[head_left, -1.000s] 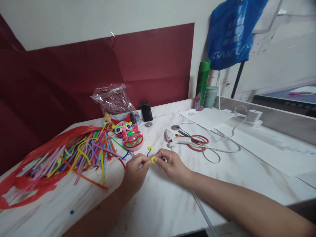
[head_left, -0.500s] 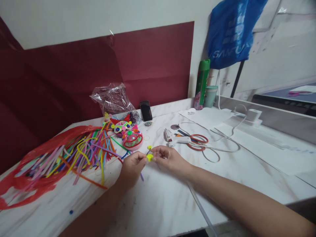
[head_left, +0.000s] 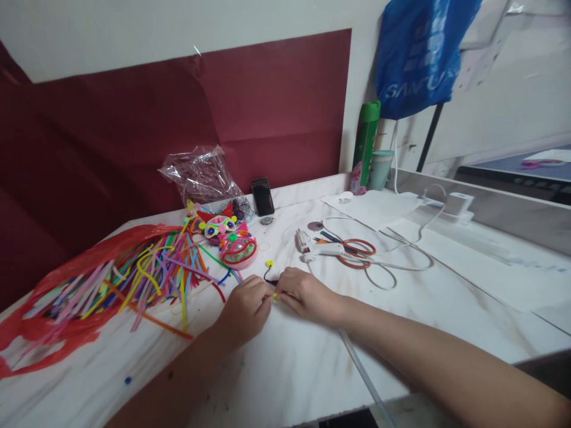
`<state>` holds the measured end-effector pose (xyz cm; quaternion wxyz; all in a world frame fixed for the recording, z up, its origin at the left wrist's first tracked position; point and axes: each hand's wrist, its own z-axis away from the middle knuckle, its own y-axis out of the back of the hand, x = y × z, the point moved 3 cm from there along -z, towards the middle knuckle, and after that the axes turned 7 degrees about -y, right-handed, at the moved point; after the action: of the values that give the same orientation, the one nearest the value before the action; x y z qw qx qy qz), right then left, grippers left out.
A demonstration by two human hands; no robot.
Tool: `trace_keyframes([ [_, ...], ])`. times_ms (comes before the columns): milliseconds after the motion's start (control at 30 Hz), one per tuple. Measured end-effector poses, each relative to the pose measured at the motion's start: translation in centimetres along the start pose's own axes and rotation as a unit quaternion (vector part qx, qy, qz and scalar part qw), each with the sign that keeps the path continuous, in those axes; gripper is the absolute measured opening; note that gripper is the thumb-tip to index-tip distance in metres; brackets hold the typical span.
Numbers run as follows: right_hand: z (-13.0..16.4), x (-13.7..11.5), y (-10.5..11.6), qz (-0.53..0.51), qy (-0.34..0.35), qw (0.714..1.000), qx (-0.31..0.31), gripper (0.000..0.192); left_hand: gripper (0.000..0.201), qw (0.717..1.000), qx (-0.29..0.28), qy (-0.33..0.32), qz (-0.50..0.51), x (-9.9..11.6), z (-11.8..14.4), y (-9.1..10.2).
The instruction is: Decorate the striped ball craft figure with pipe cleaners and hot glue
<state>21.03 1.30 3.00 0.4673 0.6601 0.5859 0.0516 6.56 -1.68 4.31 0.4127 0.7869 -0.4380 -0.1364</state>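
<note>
Both of my hands meet over the middle of the table, fingertips pinched close together. Between them shows a sliver of a small yellow piece (head_left: 275,296), mostly covered by the fingers. My left hand (head_left: 247,306) closes on it from the left, my right hand (head_left: 307,296) from the right. Just beyond the fingers, a yellow disc (head_left: 269,263) sits at the end of a thin dark stem (head_left: 266,276) that runs back toward my right fingers. Whether the stem joins the yellow piece is hidden.
At left, many colourful pipe cleaners (head_left: 156,270) lie on a red plastic bag (head_left: 84,339). Behind my left hand are decorated animal-face crafts (head_left: 238,249). A glue gun (head_left: 323,252) and orange-handled scissors (head_left: 359,246) lie to the right, with looping cables. A phone (head_left: 263,196) leans at the back.
My hands have closed in and rolled over the small yellow piece, which was plainly visible between the fingertips and is now mostly covered. The yellow disc lies slightly farther from the fingers.
</note>
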Motion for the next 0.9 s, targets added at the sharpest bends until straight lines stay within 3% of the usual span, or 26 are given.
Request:
trace_keyframes([
  [100, -0.1, -0.2, 0.5, -0.065, -0.051, 0.996, 0.033, 0.014, 0.018, 0.994, 0.013, 0.09, 0.06, -0.5, -0.1, 0.3],
  [200, -0.2, -0.1, 0.8, -0.105, -0.111, 0.987, 0.052, 0.015, 0.014, 0.976, 0.062, 0.177, 0.107, -1.2, -0.1, 0.5],
  [367, -0.4, 0.2, 0.9, -0.106, -0.133, 0.984, 0.046, 0.016, 0.015, 0.972, 0.148, 0.16, 0.086, -1.3, 0.1, 0.9],
  [467, -0.3, 0.2, 0.7, -0.112, -0.116, 0.986, 0.046, 0.015, 0.012, 0.973, 0.124, 0.162, 0.103, -0.9, 0.1, 0.7],
  [533, -0.2, 0.1, 0.5, -0.119, -0.112, 0.985, 0.046, 0.014, 0.012, 0.962, 0.101, 0.217, 0.133, -0.9, 0.1, 0.5],
  [633, -0.1, -0.1, 0.6, -0.137, -0.122, 0.982, 0.053, 0.015, 0.015, 0.917, 0.078, 0.327, 0.216, -1.3, 0.3, 0.0],
  [733, -0.1, -0.2, 0.8, -0.16, -0.145, 0.974, 0.062, 0.015, 0.018, 0.869, 0.067, 0.39, 0.296, -1.7, 0.7, -0.8],
  [900, -0.1, 0.1, 0.8, -0.209, -0.185, 0.959, 0.055, 0.017, 0.018, 0.858, 0.072, 0.37, 0.35, -2.3, 1.3, -1.6],
])
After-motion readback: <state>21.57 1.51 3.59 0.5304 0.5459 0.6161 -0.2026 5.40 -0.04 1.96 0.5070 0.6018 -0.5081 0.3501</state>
